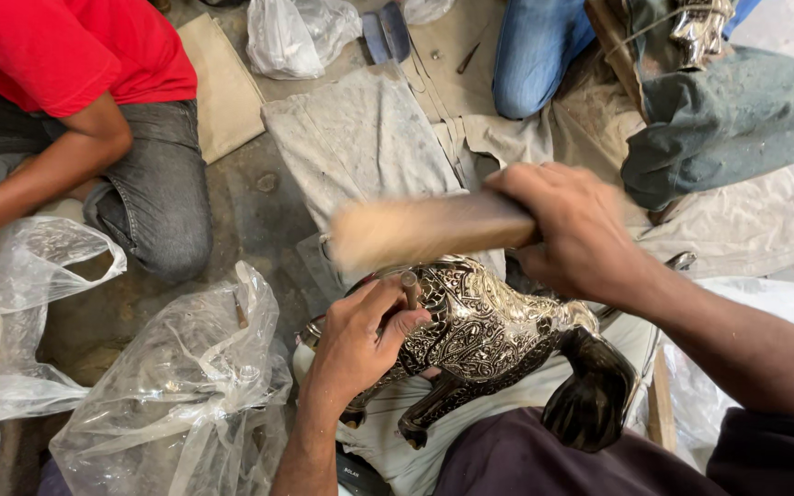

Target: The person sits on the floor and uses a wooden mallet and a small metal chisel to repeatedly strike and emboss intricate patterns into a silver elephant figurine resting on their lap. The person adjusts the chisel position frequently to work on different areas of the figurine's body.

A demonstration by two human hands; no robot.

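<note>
Floor: I'm looking down at a bare, stained concrete floor point(259, 216), dusty grey cloths point(360, 138) spread over it, crinkly clear plastic bags point(186, 386) on the near left.
Co-worker: person in a red shirt point(66, 46) and jeans kneeling at top left.
Figurine: shiny silver-and-black metal animal figurine point(484, 335), embossed with paisley swirls, on my lap; long axis runs left to right, dark glossy end to the lower right.
Left hand point(360, 340): fingers clamped on a small punch point(410, 287), standing upright on the figurine.
Right hand point(576, 234): fingers wrapped tight round a wooden mallet point(425, 230), motion-blurred, pointing left above the punch.
</note>
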